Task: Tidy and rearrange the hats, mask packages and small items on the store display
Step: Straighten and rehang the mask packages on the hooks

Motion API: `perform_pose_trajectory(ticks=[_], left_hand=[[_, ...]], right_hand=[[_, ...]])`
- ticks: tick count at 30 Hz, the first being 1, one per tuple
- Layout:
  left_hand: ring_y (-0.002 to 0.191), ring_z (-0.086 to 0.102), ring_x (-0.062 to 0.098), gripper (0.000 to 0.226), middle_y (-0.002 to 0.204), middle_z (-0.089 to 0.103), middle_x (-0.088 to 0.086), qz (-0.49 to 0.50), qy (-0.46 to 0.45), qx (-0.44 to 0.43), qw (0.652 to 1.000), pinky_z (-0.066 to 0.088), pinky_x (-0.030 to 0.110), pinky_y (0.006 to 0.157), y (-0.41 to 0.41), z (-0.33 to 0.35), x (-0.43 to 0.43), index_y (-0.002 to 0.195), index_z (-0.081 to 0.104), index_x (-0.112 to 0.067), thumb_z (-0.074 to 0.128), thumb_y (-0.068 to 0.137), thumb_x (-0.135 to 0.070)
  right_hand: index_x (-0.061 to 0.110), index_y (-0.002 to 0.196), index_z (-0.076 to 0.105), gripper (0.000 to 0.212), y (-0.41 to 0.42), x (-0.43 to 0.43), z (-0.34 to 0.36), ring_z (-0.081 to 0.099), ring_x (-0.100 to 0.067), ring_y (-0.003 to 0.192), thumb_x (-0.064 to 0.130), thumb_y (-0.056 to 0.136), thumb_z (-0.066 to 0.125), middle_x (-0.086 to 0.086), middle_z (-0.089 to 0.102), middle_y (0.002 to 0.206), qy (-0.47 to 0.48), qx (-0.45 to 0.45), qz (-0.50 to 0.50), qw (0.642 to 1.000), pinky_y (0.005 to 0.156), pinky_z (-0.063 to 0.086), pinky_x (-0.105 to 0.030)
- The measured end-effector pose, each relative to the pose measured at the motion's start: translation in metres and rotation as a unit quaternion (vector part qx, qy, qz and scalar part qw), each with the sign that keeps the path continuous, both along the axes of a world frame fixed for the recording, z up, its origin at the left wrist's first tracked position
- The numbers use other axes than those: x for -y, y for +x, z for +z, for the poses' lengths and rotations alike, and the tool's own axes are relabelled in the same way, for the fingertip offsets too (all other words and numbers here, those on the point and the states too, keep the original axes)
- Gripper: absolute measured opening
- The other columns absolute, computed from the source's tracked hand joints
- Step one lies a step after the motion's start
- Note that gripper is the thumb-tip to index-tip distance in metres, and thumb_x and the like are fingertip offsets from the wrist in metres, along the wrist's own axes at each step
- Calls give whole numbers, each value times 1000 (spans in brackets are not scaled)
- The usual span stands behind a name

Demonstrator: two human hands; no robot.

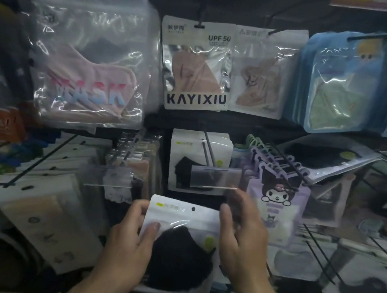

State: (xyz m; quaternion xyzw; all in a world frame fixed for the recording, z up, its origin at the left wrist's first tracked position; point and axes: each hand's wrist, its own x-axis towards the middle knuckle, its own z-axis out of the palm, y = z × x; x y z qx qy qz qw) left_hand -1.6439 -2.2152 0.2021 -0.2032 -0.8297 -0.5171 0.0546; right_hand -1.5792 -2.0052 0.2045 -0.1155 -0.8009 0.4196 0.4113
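Observation:
A white package with a black mask (180, 242) sits low in the middle, upright, hang hole at its top. My left hand (131, 235) grips its left edge, thumb across the clear window. My right hand (241, 231) is at its right edge, fingers curled by the top corner; whether it grips is hard to tell. Straight above hangs a matching black mask package (199, 162) on a metal hook (208, 151) with a clear price tag (215, 178).
Above hang a pink "MASK" pack (87, 60), a KAYIXIU pack (197, 66), a beige mask pack (261, 73) and blue packs (334, 84). Purple cartoon packs (278, 196) hang right of my hands. White packs (48, 202) on hooks fill the left; bare wire hooks (321, 256) jut out at right.

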Motion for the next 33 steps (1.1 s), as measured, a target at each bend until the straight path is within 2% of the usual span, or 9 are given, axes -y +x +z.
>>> perform_pose_trajectory(ticks=[4,9,12,14,17,21,24,27,33], left_hand=[[85,77,7,23,94,81,-17,5,75,-3,997,60,40,79,-4,-6,-16,109,54,-42,65,105,-22],[80,79,11,20,90,82,-6,-13,156,-6,988,57,19,64,1,-3,-30,108,50,-27,66,104,-15],[79,79,19,33,92,75,6,-12,208,-18,978,63,30,63,1,-1,-36,107,46,-29,72,98,-12],[77,75,24,40,93,70,2,-23,198,-43,979,64,51,67,2,-5,-37,110,48,-38,75,96,-13],[102,73,17,54,117,71,-11,-33,139,-91,986,63,52,88,8,-8,-38,128,54,-49,79,94,-16],[137,61,14,71,148,57,-22,-47,118,-130,983,56,52,109,4,2,-40,148,52,-47,78,95,-9],[144,49,-2,77,148,51,-28,-46,82,-164,982,50,33,117,4,7,-41,156,48,-42,77,96,-4],[128,55,-4,82,131,55,-20,-50,52,-182,981,41,6,107,3,6,-39,161,41,-42,76,97,-5],[112,54,-3,95,119,45,-18,-52,-18,-155,986,36,0,95,8,11,-35,166,27,-50,79,95,-14]], right_hand=[[48,145,61,68,32,10,-23,71,-9,122,15,90,84,10,72,133,-139,-54,26,988,93,62,-39],[38,126,79,51,31,14,-40,77,-17,112,6,88,86,2,79,123,-233,-88,39,968,102,61,-48],[31,125,80,48,26,8,-30,75,-9,102,-2,91,80,8,79,113,-194,-108,4,975,97,58,-41],[26,132,76,48,23,3,-26,73,-16,96,-3,93,77,3,76,112,-158,-124,2,980,93,58,-36],[22,135,72,50,23,4,-20,62,-21,79,-5,93,75,-7,68,105,-69,-154,-25,985,77,56,-24],[26,136,69,53,15,2,-9,60,-14,79,-5,93,76,-7,69,108,-36,-146,-41,988,76,49,-7],[33,138,67,55,11,0,-8,60,-10,90,-1,96,75,-5,68,107,-31,-123,-41,991,82,47,-7],[42,139,62,58,9,-2,-7,60,-9,93,3,97,74,-6,65,103,-33,-104,-34,993,85,49,-13],[42,142,59,57,7,-5,-4,58,-4,101,6,99,72,1,63,103,-14,-71,-40,997,91,45,-9]])
